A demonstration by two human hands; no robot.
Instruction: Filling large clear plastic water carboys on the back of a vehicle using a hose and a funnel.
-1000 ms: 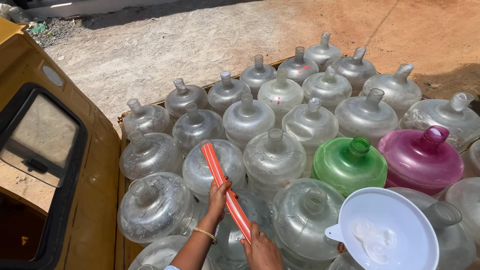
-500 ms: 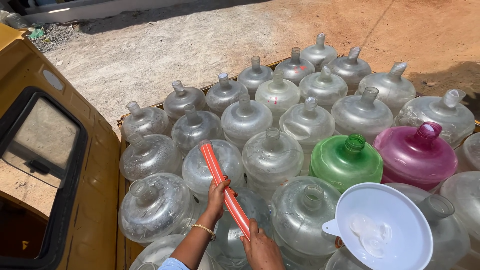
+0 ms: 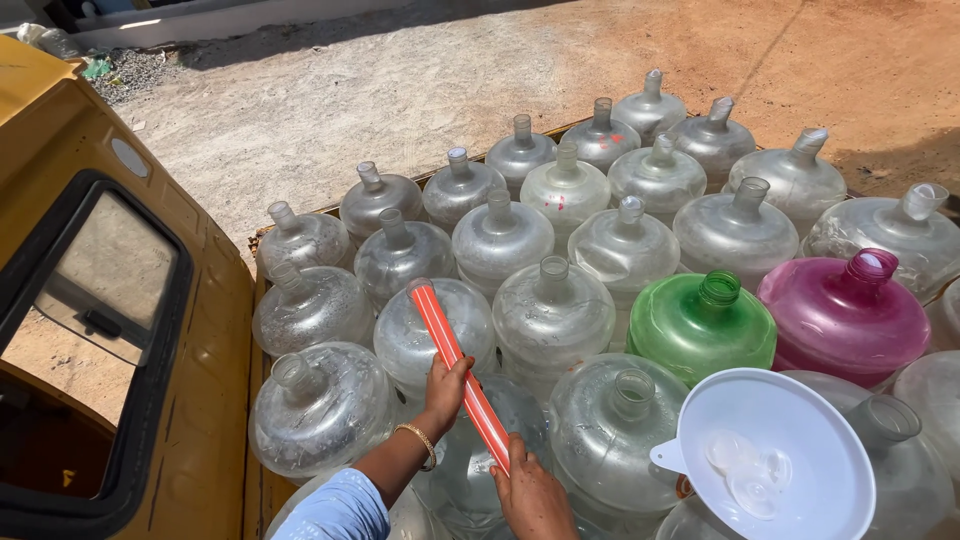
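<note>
My left hand (image 3: pixel 443 386) grips a red-and-white striped hose (image 3: pixel 446 340) partway along it, and my right hand (image 3: pixel 530 492) holds the same hose lower down near the bottom edge. The hose slants up to the left, its open end resting over a clear water jug (image 3: pixel 400 335). Both hands hover above a bed packed with several large clear plastic jugs. A gold bangle sits on my left wrist, and a light blue sleeve covers that arm.
A white funnel (image 3: pixel 775 460) with small caps inside rests on jugs at the lower right. A green jug (image 3: pixel 700 325) and a pink jug (image 3: pixel 845 315) stand among the clear ones. A yellow vehicle cab (image 3: pixel 120 300) is at left; dirt ground lies beyond.
The view has shifted slightly; my hands and the hose stay in almost the same pose, with the hose end still over the same jug.
</note>
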